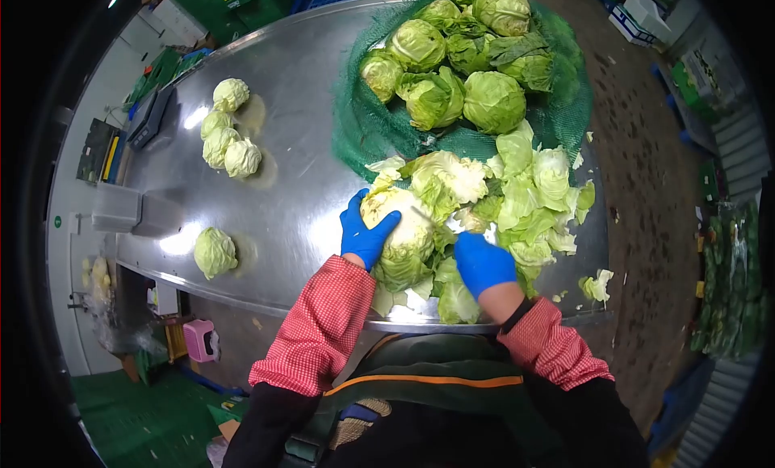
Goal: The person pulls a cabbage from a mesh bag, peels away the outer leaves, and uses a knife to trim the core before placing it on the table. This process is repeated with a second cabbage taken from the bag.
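My left hand (pixel 367 230), in a blue glove, is wrapped round the upper left side of a pale cabbage (pixel 406 240) on the metal table (pixel 299 177). To the right of that cabbage is my right hand (pixel 483 264), also gloved in blue, with its fingers curled closed over something I cannot make out. Loose cabbage leaves (pixel 529 197) lie around and beyond both hands. Behind them, a green mesh sack (pixel 355 133) lies spread open under several whole cabbages (pixel 494 102).
Several smaller cabbages (pixel 230 95) stand at the table's left, with a single one (pixel 215 253) nearer its front edge. A clear plastic container (pixel 117 208) and a dark device (pixel 151 119) are at the far left. Leaf scraps (pixel 596 285) lie at the right corner.
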{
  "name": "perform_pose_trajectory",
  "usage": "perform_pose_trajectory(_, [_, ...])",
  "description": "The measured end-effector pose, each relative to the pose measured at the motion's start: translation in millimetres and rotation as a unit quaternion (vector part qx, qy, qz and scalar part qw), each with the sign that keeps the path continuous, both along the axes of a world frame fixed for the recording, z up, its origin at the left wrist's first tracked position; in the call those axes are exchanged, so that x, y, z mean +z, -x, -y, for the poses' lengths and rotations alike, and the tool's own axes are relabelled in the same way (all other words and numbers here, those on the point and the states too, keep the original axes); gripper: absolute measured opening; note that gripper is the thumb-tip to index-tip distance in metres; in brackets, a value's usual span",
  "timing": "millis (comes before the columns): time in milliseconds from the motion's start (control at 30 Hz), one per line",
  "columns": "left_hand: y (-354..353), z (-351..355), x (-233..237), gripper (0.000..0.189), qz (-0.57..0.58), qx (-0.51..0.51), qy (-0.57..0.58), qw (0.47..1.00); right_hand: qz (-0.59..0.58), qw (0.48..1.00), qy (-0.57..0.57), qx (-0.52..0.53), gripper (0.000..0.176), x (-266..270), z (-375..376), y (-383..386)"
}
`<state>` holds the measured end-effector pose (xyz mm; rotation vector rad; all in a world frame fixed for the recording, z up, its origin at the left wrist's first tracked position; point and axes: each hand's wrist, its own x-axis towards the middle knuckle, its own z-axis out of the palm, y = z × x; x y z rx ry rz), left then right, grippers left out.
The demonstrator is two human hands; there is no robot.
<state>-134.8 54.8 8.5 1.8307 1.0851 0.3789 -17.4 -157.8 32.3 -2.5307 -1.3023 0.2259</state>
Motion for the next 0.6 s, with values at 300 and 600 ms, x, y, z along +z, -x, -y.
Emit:
perform_pose_trajectory(300, [20.0,24.0,-25.2,0.086,0.113,-0.006,-0.120,0.986,-0.415,0.894,-0.016,-0.169,0.034,-13.8,-12.3,-81.7])
perform_pose_trajectory(600, [17.5,27.9,-19.6,0.090,0.110,-0.014,-0.108,0.988,-0.051,0.995,0.039,0.081,0.059,13.1,-86.7,-27.7])
